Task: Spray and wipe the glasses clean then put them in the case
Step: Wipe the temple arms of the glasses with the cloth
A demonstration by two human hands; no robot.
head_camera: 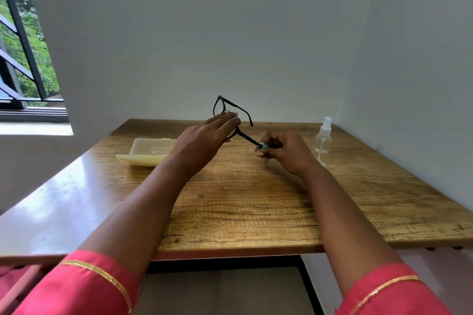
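Near the table's [230, 212] far left corner lies my cream glasses case [147, 152], open with its lid folded back, set out of the way but within reach for the last step. Just right of it, above the table's far middle, my left hand [204, 139] holds the black glasses [231, 112] up off the wood. Its fingers are pressed together and wrapped lightly around the front of the frame, hiding one lens; I judge this keeps the frame steady and lifted so the arms hang free. One arm of the glasses slants down to the right into my right hand [284, 151], which pinches a small grey-blue cloth [264, 146] around that arm, thumb and fingertips curled tight. I seem to be wiping the arm along its length. Further right, near the far right corner, a clear spray bottle [323, 137] stands upright, apart from both hands. Wiping is underway; casing is not yet done.
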